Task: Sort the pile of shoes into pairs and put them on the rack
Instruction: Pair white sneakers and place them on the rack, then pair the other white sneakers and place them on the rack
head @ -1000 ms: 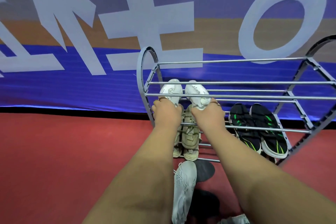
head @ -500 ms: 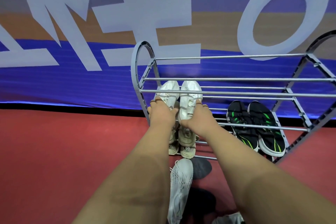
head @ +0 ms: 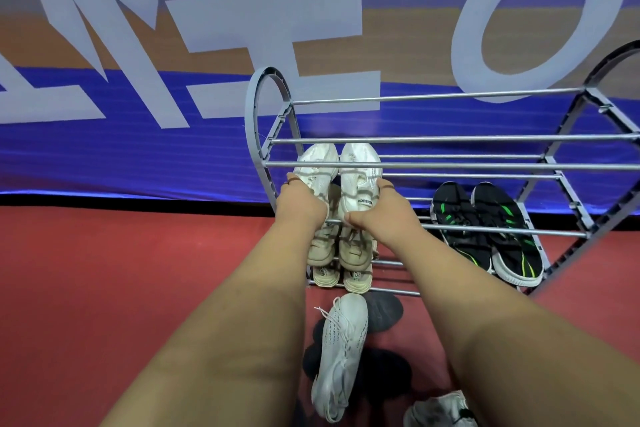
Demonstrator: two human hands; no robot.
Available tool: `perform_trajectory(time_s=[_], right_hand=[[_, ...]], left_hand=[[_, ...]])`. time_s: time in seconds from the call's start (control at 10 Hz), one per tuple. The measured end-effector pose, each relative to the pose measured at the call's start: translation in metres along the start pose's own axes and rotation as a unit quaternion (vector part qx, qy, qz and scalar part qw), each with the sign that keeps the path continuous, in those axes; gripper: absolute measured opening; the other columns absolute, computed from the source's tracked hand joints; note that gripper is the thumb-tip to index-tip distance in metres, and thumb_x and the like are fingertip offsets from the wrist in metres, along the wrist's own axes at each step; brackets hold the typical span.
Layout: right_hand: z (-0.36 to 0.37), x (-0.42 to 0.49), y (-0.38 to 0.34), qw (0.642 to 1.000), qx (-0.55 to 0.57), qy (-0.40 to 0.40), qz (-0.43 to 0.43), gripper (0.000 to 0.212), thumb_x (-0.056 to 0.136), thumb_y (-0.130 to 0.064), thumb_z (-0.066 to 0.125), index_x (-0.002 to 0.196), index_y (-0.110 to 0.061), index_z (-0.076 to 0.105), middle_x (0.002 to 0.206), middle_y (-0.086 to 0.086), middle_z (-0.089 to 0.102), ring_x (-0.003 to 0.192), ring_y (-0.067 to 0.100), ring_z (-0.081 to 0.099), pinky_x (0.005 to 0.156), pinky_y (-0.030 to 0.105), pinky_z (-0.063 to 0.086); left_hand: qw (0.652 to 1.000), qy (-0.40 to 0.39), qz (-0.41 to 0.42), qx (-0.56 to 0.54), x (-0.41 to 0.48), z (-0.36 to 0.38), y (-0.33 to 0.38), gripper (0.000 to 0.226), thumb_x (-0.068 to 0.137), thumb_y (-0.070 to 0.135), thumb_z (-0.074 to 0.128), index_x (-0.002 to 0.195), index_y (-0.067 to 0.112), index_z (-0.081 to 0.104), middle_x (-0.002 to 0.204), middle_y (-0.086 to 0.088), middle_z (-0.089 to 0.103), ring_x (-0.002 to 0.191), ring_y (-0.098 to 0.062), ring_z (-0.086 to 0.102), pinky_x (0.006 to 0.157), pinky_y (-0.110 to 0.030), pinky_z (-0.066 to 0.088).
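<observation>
Sliding white sneakers (head: pixel 357 172) deeper onto rack (head: pixel 450 139), left hand (head: pixel 302 209), right hand (head: pixel 385 216) each gripping one heel.

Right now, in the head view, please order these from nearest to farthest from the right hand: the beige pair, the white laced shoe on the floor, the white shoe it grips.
1. White shoe, gripped by the right hand, left end of the rack.
2. Beige pair, just below that hand, lower shelf.
3. White laced shoe, on the floor before the rack.
</observation>
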State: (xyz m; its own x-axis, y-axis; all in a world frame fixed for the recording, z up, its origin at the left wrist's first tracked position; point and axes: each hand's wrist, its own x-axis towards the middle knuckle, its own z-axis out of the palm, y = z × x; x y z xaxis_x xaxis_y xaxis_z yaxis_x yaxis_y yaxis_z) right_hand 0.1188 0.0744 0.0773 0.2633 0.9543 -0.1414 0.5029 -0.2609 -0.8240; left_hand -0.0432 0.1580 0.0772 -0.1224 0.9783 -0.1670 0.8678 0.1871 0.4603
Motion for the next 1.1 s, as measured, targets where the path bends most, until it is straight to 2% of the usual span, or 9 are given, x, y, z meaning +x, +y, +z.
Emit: perform_trajectory(time_s=[0.1,0.2,0.3,0.5,0.6,0.7,0.8,0.9,1.1], right_hand=[[-0.002,-0.005,-0.004,1.000,-0.019,-0.005,-0.001,0.091,0.080,-0.031,0.089,0.153,-0.008,0.040,0.134,0.007,0.064,0.123,0.029,0.061,0.086,0.026,0.040],[-0.006,-0.008,-0.004,0.999,-0.010,-0.040,0.005,0.090,0.079,-0.031,0.090,0.152,-0.013,0.041,0.125,-0.002,0.060,0.118,0.023,0.061,0.086,0.027,0.043],[-0.017,-0.012,-0.005,0.997,-0.003,-0.079,0.002,0.078,0.079,-0.025,0.087,0.145,-0.020,0.047,0.126,-0.003,0.068,0.099,0.012,0.066,0.073,0.022,0.049],[-0.041,-0.034,-0.006,0.997,-0.071,-0.016,-0.006,0.048,0.093,-0.012,0.063,0.140,-0.008,0.053,0.124,0.007,0.063,0.104,0.029,0.064,0.084,0.036,0.050],[-0.051,-0.050,0.002,0.996,-0.075,-0.027,0.027,0.025,0.092,-0.012,0.054,0.115,-0.016,0.065,0.108,0.003,0.069,0.094,0.026,0.065,0.076,0.033,0.049],[-0.060,-0.065,0.011,0.983,-0.145,-0.106,0.044,0.025,0.095,-0.017,0.055,0.108,-0.010,0.075,0.107,0.007,0.076,0.105,0.030,0.069,0.087,0.034,0.055],[-0.059,-0.075,0.037,0.951,-0.244,-0.174,0.076,0.030,0.098,-0.017,0.055,0.115,-0.003,0.076,0.118,0.018,0.074,0.103,0.032,0.067,0.086,0.034,0.053],[-0.048,-0.081,0.090,0.942,-0.249,-0.188,0.122,0.032,0.097,-0.017,0.056,0.121,-0.004,0.072,0.114,0.017,0.072,0.097,0.031,0.067,0.082,0.034,0.052],[-0.005,-0.125,0.239,0.905,-0.315,-0.215,0.189,0.037,0.096,-0.029,0.052,0.117,-0.007,0.071,0.130,0.021,0.068,0.120,0.036,0.064,0.095,0.033,0.050]], left_hand=[[1.000,0.007,0.010,0.021,-0.001,0.001,0.001,0.075,0.088,0.022,0.077,0.149,0.004,0.037,0.144,-0.015,0.056,0.129,-0.034,0.060,0.098,-0.041,0.053],[0.999,-0.001,0.015,0.052,-0.006,-0.002,0.003,0.062,0.088,0.024,0.076,0.139,0.005,0.047,0.139,-0.016,0.056,0.123,-0.036,0.063,0.096,-0.044,0.057],[0.996,-0.017,0.017,0.091,-0.013,-0.011,0.005,0.057,0.090,0.026,0.073,0.137,0.006,0.048,0.140,-0.015,0.052,0.122,-0.036,0.062,0.093,-0.044,0.057],[0.984,-0.009,0.054,0.169,-0.051,-0.028,0.001,0.057,0.092,0.008,0.063,0.144,0.001,0.042,0.146,-0.017,0.042,0.135,-0.038,0.050,0.103,-0.048,0.053],[0.986,-0.052,0.025,0.156,-0.080,-0.020,0.000,0.057,0.094,0.019,0.068,0.144,0.005,0.045,0.147,-0.016,0.047,0.129,-0.037,0.057,0.096,-0.044,0.053],[0.964,-0.200,0.046,0.171,-0.108,-0.001,-0.001,0.035,0.098,0.020,0.062,0.129,0.004,0.066,0.130,-0.014,0.069,0.111,-0.034,0.070,0.089,-0.040,0.057],[0.916,-0.344,0.027,0.204,-0.135,0.034,-0.006,0.032,0.103,0.021,0.057,0.123,-0.001,0.067,0.120,-0.018,0.074,0.097,-0.033,0.075,0.094,-0.045,0.060],[0.920,-0.351,0.009,0.174,-0.155,0.077,-0.026,0.036,0.103,0.025,0.057,0.123,-0.002,0.067,0.119,-0.017,0.075,0.107,-0.034,0.075,0.097,-0.046,0.059],[0.914,-0.324,0.031,0.242,-0.182,0.176,-0.092,0.052,0.103,0.029,0.055,0.148,0.002,0.053,0.152,-0.020,0.053,0.140,-0.038,0.051,0.117,-0.043,0.041]])
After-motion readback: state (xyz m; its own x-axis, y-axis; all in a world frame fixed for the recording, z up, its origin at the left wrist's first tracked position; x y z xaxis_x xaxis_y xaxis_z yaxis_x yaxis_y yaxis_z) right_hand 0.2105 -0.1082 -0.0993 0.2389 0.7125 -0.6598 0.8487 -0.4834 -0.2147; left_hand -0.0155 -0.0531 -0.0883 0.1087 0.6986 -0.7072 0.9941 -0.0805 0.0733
